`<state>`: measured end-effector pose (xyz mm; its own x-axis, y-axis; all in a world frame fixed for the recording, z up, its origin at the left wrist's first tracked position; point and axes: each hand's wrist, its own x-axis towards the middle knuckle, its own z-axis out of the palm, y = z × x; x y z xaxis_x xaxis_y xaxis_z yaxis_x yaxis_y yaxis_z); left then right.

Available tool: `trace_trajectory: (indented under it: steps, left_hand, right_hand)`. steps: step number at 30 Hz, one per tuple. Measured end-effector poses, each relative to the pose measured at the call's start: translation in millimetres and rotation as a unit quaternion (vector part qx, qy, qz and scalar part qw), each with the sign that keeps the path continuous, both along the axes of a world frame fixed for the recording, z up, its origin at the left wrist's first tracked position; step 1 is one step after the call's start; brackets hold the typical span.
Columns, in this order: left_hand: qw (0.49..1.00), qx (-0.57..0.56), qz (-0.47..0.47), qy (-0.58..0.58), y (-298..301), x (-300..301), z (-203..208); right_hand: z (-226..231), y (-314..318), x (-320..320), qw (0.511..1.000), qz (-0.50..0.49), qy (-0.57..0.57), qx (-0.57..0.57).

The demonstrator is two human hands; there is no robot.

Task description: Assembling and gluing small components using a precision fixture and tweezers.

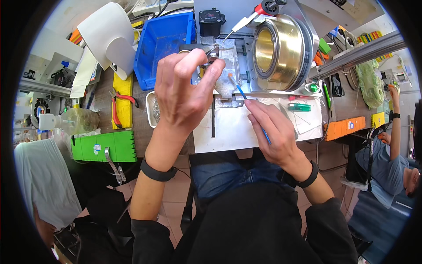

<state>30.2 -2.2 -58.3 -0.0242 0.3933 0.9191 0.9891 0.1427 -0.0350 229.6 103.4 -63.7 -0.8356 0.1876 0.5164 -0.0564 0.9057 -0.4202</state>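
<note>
My left hand [187, 90] is raised over a small metal fixture [229, 59], fingers bent. Thumb and index finger close at a dark metal piece [212, 53] there; what exactly they grip is partly hidden by the fingers. My right hand [273, 130] holds a thin blue brush [240, 90] like a pen, its handle passing between the fingers. The brush's orange tip touches or hovers over the fixture's near end; I cannot tell which. Below the fixture lies a white sheet [233, 137] with a thin dark rod [213, 116] on it.
A large brass-coloured wire spool [281, 53] stands right of the fixture, a red-and-black tool [263, 9] pointing down above. At left are a blue bin [165, 35], red-handled pliers [115, 103] and a small white tray [152, 110]. A green lighter [300, 107] lies at right. Another person [384, 154] sits far right.
</note>
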Motion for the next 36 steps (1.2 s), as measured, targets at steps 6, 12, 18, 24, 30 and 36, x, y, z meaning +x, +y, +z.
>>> trace_trajectory:
  steps: [6,12,18,24,30,36]
  left_hand:
    - [1.0,-0.002,-0.001,-0.006,-1.1,0.3,1.7]
    - [1.0,-0.004,0.002,-0.019,-1.1,1.5,2.8]
    - [1.0,-0.004,0.002,-0.019,-0.7,1.0,2.8]
    - [1.0,-0.011,0.004,-0.026,-1.7,2.5,3.3]
    - [1.0,-0.011,0.002,-0.025,-2.8,2.4,3.8]
    - [1.0,-0.008,0.005,-0.013,-3.5,1.2,2.4]
  right_hand:
    - [4.3,-6.5,-11.9,0.999,-0.022,0.03,-0.031]
    - [0.5,-9.9,-24.8,0.998,-0.026,0.005,-0.062]
    - [-1.6,-10.6,-30.5,0.998,-0.015,0.006,-0.069]
    - [-5.2,-9.6,-34.9,0.997,-0.023,-0.003,-0.077]
    - [0.3,-6.7,-25.5,0.996,-0.029,0.037,-0.073]
    - [30.7,7.4,-3.5,0.989,0.008,0.149,0.008]
